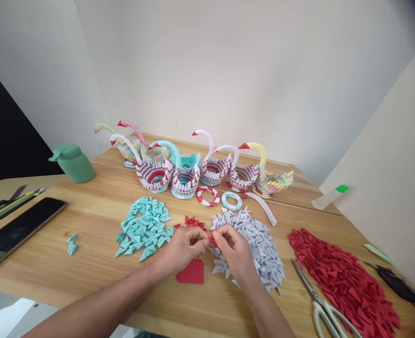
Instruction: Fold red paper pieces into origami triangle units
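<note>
Between my two hands is a small folded piece of red paper (212, 238). My right hand (234, 253) pinches it between thumb and fingers. From the other side, my left hand (184, 246) has its thumb and forefinger closed at the paper's left edge. Just below my hands lies a red paper sheet (191, 272) on the wooden table. A few folded red pieces (194, 222) sit behind my left hand. White folded paper triangles (263, 249) form a heap under and beside my right hand, and turquoise triangles (145, 225) are piled to the left.
Several paper swans (184, 174) stand at the back. Before them lie a red-white ring (207, 188), a turquoise-white ring (231, 193) and a white swan neck (263, 206). Scissors (315, 295) and red triangles (344, 281) lie right; a phone (20, 230) and green container (75, 164) left.
</note>
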A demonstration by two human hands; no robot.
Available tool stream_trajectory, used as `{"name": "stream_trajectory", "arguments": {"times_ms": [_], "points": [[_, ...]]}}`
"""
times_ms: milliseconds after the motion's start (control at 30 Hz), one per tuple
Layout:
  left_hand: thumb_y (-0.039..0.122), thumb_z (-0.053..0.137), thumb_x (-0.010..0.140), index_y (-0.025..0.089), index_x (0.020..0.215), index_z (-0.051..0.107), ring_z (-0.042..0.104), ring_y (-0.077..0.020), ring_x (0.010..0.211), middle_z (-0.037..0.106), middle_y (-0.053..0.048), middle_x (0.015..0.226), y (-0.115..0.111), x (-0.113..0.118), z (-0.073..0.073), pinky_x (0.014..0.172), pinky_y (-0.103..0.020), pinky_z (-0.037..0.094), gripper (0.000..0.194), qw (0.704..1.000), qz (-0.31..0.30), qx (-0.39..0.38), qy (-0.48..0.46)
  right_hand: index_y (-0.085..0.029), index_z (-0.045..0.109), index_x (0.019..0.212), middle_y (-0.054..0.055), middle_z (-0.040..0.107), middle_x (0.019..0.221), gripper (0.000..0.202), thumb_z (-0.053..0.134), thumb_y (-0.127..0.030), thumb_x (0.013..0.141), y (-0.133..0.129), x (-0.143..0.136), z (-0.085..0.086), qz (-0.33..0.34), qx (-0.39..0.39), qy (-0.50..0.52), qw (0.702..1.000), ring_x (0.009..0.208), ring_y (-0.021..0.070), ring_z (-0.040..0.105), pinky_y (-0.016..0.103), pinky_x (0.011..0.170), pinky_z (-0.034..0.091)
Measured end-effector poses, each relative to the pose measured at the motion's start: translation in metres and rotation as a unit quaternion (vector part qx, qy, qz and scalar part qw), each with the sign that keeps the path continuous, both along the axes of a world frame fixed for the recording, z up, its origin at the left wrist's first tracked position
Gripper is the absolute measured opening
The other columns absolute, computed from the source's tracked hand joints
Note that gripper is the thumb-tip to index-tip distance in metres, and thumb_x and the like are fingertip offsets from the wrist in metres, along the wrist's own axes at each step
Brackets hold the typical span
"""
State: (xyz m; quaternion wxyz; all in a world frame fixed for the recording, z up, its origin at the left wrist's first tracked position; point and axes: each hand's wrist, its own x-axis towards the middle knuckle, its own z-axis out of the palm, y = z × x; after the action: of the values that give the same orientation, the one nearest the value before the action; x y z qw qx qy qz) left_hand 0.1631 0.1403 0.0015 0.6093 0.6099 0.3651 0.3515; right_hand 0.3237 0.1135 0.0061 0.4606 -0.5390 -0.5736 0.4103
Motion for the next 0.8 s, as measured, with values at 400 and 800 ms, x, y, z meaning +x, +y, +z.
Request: {"name": "stream_trajectory", "arguments": {"times_ms": [400,800], "points": [[0.029,0.06,0.077,0.013,0.067,0.06,0.047,-0.0085,0.05,0.054,0.002,0.055,0.0012,-0.0002,-0.0029,0.051,-0.02,0.039,0.019,1.0,0.008,0.005,-0.025,-0.019,0.055,0.077,-0.003,0.048,0.068,0.024,0.062,-0.041,0.082,-0.0007,-0.0019,-0.0009,0.037,-0.035,0.027,0.998,0.062,0.0132,0.044,0.023,0.056,0.035],[0.035,0.063,0.078,0.012,0.068,0.06,0.05,-0.0093,0.052,0.057,0.0,0.057,0.0011,-0.0023,-0.002,0.053,-0.021,0.04,0.025,1.0,-0.013,0.014,-0.021,-0.018,0.061,0.074,-0.001,0.052,0.063,0.035,0.053,-0.049,0.088,0.0027,0.0035,-0.0008,-0.045,-0.013,0.123,0.991,0.059,0.0145,0.048,0.025,0.057,0.039]]}}
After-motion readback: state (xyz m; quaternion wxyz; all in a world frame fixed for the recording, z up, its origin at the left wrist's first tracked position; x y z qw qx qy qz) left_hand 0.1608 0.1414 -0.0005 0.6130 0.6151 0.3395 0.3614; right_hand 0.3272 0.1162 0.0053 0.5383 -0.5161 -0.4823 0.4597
